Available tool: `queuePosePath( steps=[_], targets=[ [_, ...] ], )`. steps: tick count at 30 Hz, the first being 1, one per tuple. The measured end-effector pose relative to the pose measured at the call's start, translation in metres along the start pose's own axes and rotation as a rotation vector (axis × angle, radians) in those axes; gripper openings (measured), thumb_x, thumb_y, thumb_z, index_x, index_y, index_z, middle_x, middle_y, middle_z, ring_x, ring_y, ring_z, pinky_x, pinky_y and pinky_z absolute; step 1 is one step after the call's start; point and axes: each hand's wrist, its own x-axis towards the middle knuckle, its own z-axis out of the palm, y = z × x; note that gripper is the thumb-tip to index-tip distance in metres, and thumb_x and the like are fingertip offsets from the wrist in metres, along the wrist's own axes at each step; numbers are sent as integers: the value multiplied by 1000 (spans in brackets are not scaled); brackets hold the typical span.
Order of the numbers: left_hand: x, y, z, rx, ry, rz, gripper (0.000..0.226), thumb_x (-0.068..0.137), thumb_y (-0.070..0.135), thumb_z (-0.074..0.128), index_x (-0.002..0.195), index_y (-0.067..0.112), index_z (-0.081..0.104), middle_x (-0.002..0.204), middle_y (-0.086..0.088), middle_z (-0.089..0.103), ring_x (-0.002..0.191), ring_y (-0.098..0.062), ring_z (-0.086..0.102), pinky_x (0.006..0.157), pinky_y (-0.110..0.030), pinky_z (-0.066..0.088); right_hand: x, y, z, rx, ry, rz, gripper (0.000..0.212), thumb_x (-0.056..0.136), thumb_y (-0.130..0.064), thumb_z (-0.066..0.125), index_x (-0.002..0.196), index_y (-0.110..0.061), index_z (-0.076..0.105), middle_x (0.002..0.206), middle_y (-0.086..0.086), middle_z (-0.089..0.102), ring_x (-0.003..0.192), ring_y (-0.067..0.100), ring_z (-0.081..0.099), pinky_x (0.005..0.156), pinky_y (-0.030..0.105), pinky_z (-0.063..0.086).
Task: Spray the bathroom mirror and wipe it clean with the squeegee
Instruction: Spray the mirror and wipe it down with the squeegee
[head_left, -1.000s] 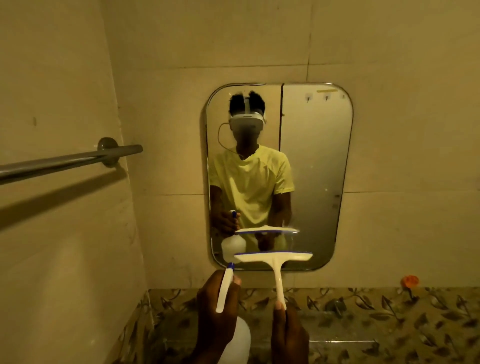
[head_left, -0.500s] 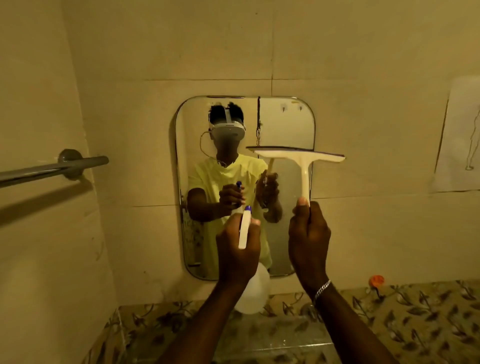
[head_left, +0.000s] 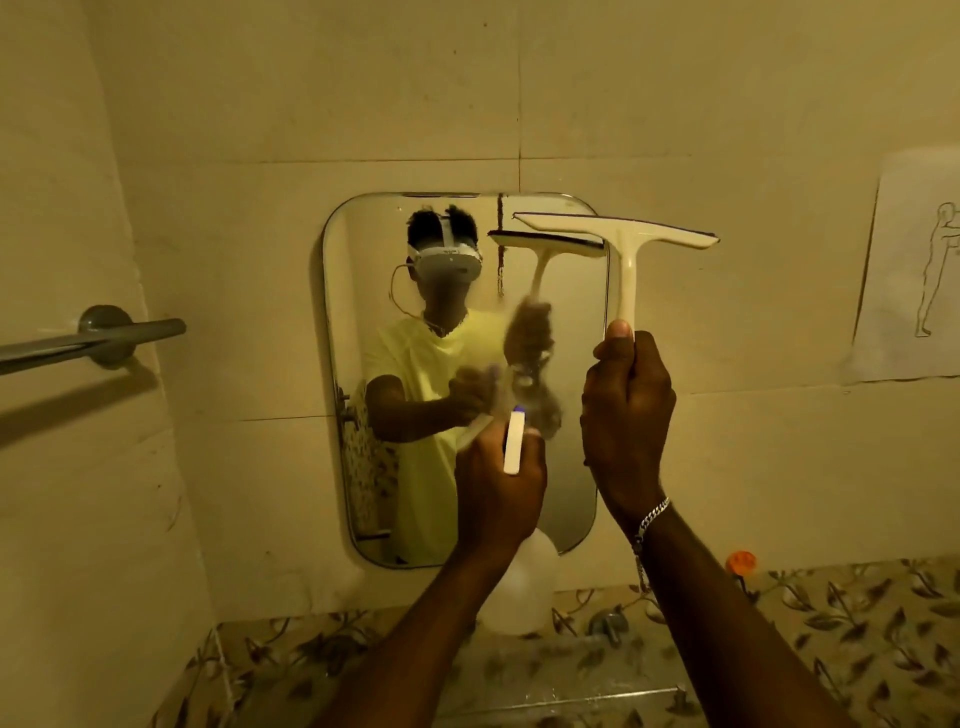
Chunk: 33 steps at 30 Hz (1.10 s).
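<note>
A rounded rectangular mirror (head_left: 363, 312) hangs on the tiled wall straight ahead. My left hand (head_left: 498, 493) grips a white spray bottle (head_left: 519, 587) by its trigger head, nozzle aimed at the mirror's middle. A hazy wet patch of spray blurs the glass just above the nozzle. My right hand (head_left: 626, 415) is closed around the handle of a cream squeegee (head_left: 623, 239), held upright with its blade level near the mirror's top right corner. I cannot tell whether the blade touches the glass.
A metal towel bar (head_left: 88, 343) juts from the left wall. A paper sheet with a line drawing (head_left: 924, 270) is stuck on the right. An orange cap (head_left: 741, 562) and a tap (head_left: 605, 623) sit along the leaf-patterned tile band below.
Both hands rose from below the mirror to in front of it. The squeegee went up to the top right corner. A misty spray patch has appeared on the glass.
</note>
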Motion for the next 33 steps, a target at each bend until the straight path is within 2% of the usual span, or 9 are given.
queuePosePath(
  steps=[4, 8, 11, 15, 17, 20, 27, 30, 33],
  targets=[
    [-37, -24, -2, 51, -26, -93, 30, 97, 33, 56, 85, 8, 67, 64, -7, 63, 56, -22, 62, 53, -48, 52, -2, 5, 3, -15, -23, 18, 41, 104, -50, 39, 93, -14, 56, 69, 16, 58, 60, 37, 57, 48, 49, 52],
    [-69, -43, -6, 39, -30, -179, 16, 97, 25, 64, 84, 17, 67, 63, 0, 62, 55, -14, 60, 50, -42, 52, 1, 14, 12, -17, -30, 2, 38, 104, -49, 39, 93, -18, 57, 64, -7, 55, 52, 5, 52, 46, 22, 47],
    [-79, -49, -11, 7, -5, -211, 15, 92, 34, 61, 85, 22, 67, 65, 3, 63, 57, -13, 62, 52, -42, 54, 4, 13, 25, -24, -75, -18, 29, 104, -48, 40, 90, -28, 56, 62, -14, 57, 52, 1, 52, 46, 11, 41],
    [-78, -54, -20, -6, 44, -182, 10, 90, 36, 61, 80, 33, 62, 60, 5, 61, 58, -13, 62, 45, -25, 50, 14, 6, 48, -77, -122, -57, 27, 105, -48, 40, 81, -41, 49, 65, -22, 60, 53, 5, 53, 45, 26, 45],
    [-76, -58, -24, 20, 63, -158, 11, 92, 32, 65, 81, 35, 61, 60, 8, 59, 62, -10, 64, 45, -14, 44, 20, 3, 61, -66, -155, -48, 29, 103, -51, 39, 88, -32, 56, 67, -12, 64, 56, 12, 60, 51, 35, 53],
    [-75, -66, -30, 43, 79, -160, 13, 93, 22, 70, 86, 30, 63, 64, 9, 63, 69, -7, 66, 47, -13, 48, 28, 1, 78, -56, -186, -60, 41, 104, -50, 39, 101, -16, 60, 77, 5, 70, 67, 23, 69, 63, 44, 62],
    [-76, -80, -40, 54, 103, -144, 15, 92, 20, 72, 84, 30, 64, 65, 12, 64, 75, -2, 68, 53, -8, 51, 40, 1, 101, -93, -177, -50, 46, 105, -51, 36, 104, -11, 60, 83, 0, 69, 70, 12, 69, 57, 23, 57],
    [-75, -81, -43, 31, 125, -143, 14, 93, 29, 68, 83, 36, 61, 64, 13, 63, 74, -3, 68, 52, -11, 53, 35, 4, 102, -85, -175, -26, 53, 102, -56, 32, 102, -11, 60, 81, 4, 71, 68, 17, 70, 58, 33, 61],
    [-74, -86, -45, 23, 127, -136, 10, 93, 19, 70, 88, 26, 64, 70, 11, 65, 76, -8, 68, 53, -16, 56, 27, 11, 97, -99, -161, -9, 49, 103, -54, 33, 101, -13, 60, 76, 3, 69, 66, 19, 69, 60, 40, 62]
  ],
)
